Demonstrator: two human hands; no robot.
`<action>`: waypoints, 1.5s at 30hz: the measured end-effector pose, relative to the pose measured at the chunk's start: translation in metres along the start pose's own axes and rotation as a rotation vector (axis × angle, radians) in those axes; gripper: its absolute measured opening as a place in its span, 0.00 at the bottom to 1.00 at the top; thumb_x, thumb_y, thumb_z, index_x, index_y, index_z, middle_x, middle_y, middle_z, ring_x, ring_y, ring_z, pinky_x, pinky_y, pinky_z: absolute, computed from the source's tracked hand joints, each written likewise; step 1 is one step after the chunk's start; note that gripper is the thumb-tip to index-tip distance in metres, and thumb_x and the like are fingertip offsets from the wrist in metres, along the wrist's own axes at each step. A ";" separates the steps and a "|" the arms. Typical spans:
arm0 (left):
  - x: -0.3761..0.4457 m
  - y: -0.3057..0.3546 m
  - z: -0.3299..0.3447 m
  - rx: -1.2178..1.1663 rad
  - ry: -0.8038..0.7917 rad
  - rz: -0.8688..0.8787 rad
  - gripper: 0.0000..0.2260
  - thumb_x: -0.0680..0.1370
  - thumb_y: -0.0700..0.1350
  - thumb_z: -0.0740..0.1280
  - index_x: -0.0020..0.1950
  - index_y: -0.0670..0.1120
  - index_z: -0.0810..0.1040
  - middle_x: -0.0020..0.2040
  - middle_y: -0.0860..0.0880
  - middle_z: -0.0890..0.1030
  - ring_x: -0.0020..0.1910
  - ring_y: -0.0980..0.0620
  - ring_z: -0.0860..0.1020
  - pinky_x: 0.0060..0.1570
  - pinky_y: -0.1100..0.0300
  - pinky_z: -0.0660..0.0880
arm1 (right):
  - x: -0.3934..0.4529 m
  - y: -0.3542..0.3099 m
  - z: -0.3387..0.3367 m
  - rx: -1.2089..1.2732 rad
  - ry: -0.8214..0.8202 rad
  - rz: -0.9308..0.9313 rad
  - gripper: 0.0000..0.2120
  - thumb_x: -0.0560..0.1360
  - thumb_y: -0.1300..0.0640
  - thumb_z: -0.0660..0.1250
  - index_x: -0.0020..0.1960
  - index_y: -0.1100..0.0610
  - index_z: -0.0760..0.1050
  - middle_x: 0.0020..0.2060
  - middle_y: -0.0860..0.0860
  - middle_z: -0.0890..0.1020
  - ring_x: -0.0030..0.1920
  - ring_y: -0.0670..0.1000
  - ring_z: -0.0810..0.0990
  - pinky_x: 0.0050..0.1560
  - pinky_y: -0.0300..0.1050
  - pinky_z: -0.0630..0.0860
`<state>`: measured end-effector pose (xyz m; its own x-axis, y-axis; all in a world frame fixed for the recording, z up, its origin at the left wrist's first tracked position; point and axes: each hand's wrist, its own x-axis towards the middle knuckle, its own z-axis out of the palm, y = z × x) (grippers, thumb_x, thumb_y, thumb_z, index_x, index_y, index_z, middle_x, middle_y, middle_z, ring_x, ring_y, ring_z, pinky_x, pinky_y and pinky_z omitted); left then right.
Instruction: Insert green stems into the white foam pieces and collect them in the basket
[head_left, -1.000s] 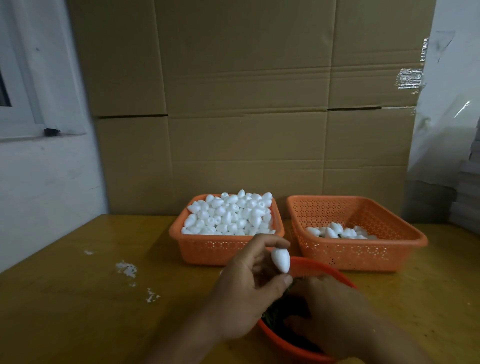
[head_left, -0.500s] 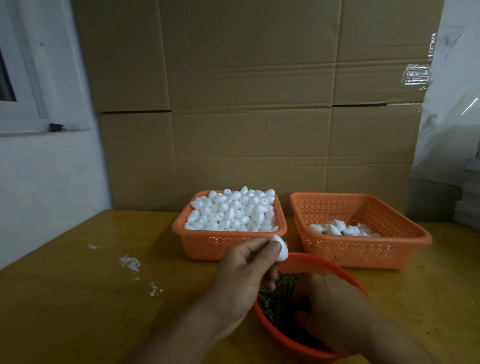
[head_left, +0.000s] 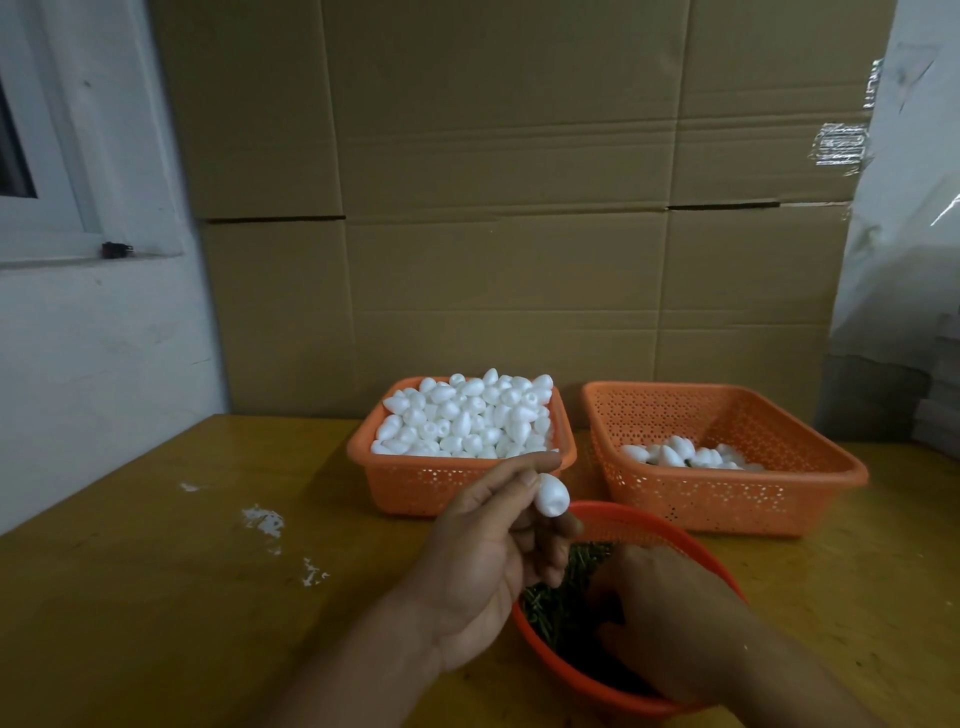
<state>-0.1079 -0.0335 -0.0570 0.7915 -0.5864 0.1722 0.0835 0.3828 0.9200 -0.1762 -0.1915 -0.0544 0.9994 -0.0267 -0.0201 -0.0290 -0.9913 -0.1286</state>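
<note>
Left hand (head_left: 483, 561): raised above the near bowl's left rim, pinching 1 white foam piece (head_left: 551, 496) at thumb and fingertips. Right hand (head_left: 660, 618): inside the round orange bowl (head_left: 670, 530), on the green stems (head_left: 561, 608); grip cannot be told. Left basket (head_left: 457, 483): heaped foam. Right basket (head_left: 727, 493): few pieces.

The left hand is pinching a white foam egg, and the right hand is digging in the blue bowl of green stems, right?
Not quite: the bowl is red, not blue. The head view shows the left hand pinching a white egg-shaped foam piece while the right hand reaches into the round red plastic bowl of green stems.
</note>
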 end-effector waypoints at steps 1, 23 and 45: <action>0.000 0.000 0.000 0.002 0.006 -0.007 0.13 0.83 0.44 0.60 0.62 0.42 0.78 0.40 0.40 0.80 0.33 0.49 0.76 0.31 0.59 0.72 | 0.000 0.000 0.000 0.003 0.006 0.002 0.07 0.77 0.52 0.65 0.52 0.49 0.81 0.48 0.46 0.82 0.49 0.47 0.80 0.52 0.47 0.81; 0.000 0.001 -0.006 -0.006 0.031 -0.084 0.11 0.78 0.52 0.66 0.48 0.45 0.81 0.38 0.43 0.79 0.32 0.51 0.76 0.30 0.61 0.71 | -0.007 0.013 -0.008 0.535 0.535 -0.103 0.08 0.75 0.55 0.73 0.50 0.43 0.84 0.38 0.36 0.84 0.42 0.35 0.81 0.42 0.29 0.75; -0.003 -0.001 0.000 0.049 0.039 -0.075 0.13 0.77 0.53 0.67 0.47 0.44 0.81 0.36 0.43 0.79 0.29 0.51 0.74 0.26 0.62 0.68 | -0.013 -0.006 -0.009 0.780 0.685 -0.247 0.11 0.73 0.62 0.74 0.42 0.45 0.85 0.33 0.42 0.85 0.32 0.46 0.82 0.32 0.39 0.76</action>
<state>-0.1107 -0.0320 -0.0580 0.8075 -0.5830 0.0894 0.1139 0.3029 0.9462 -0.1885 -0.1868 -0.0446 0.7685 -0.1435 0.6235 0.4156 -0.6289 -0.6570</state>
